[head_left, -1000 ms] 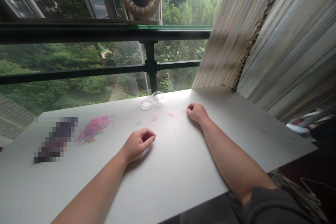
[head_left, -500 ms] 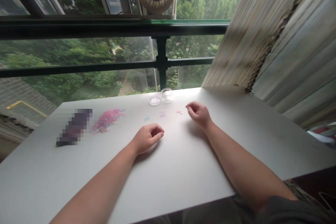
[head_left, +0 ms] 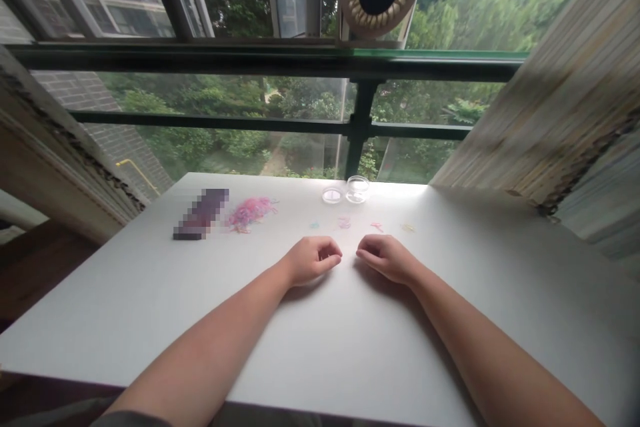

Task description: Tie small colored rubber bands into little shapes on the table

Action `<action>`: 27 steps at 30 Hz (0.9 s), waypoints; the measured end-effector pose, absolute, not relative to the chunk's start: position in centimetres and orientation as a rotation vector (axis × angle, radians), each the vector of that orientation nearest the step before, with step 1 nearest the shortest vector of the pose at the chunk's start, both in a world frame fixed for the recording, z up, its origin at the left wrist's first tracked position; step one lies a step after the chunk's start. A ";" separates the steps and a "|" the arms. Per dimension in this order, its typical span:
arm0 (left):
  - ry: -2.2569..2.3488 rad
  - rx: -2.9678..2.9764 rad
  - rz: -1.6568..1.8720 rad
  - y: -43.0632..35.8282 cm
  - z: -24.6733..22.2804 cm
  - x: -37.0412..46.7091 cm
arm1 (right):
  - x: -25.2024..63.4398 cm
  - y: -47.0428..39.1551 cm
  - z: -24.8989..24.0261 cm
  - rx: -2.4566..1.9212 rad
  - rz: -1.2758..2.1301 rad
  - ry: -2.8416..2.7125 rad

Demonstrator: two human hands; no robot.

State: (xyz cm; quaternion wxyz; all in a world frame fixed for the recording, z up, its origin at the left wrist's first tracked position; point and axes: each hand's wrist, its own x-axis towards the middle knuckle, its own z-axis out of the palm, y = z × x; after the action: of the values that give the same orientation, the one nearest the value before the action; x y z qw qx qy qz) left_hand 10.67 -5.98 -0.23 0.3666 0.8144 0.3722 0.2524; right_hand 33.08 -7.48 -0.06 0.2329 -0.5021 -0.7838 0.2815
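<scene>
On the white table my left hand [head_left: 311, 261] rests with curled fingers, thumb meeting the fingertips. Whatever it may hold is too small to make out. My right hand [head_left: 389, 257] faces it across a narrow gap, also curled, thumb against the fingers, its inside hidden. Beyond the hands several small groups of thin bands lie in a row: a teal group [head_left: 314, 225], a pink-purple group [head_left: 344, 221], a red-pink group [head_left: 377, 226] and a yellow group [head_left: 409, 228]. Farther left sits a larger heap of mixed, mostly pink, thin bands [head_left: 251, 213].
A clear round container [head_left: 357, 195] stands at the table's back edge beside a shallow clear round dish or lid [head_left: 331, 197]. A dark, pixelated oblong object [head_left: 203, 215] lies on the left. Behind the table [head_left: 310, 353] run a green railing [head_left: 240, 61] and curtains [head_left: 545, 93].
My right hand has come left and nearer to me, close to my left hand. The yellow group now shows where it was. The camera view has turned left.
</scene>
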 end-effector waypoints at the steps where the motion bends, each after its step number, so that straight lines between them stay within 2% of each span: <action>1: 0.980 2.108 0.643 -5.9 -0.2 10.4 | 33.1 -7.5 -0.1 -1.385 0.789 -2.150; 12: 1.336 2.189 0.757 -4.2 0.5 4.9 | 32.7 -7.5 0.0 -1.460 0.697 -2.219; 20: 2.060 1.896 1.288 1.5 1.1 -3.0 | 31.8 -8.0 -0.2 -1.604 0.540 -2.288; 27: 2.087 2.118 1.074 1.4 -0.7 -4.0 | 32.1 -7.7 0.1 -1.604 0.605 -2.260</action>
State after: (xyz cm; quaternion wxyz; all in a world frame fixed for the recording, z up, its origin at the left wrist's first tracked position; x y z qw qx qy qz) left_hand -3.96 1.39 -0.65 -0.0099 0.6698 0.6601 0.3398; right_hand 32.14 -7.69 0.06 0.1519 -0.5587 -0.7876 0.2110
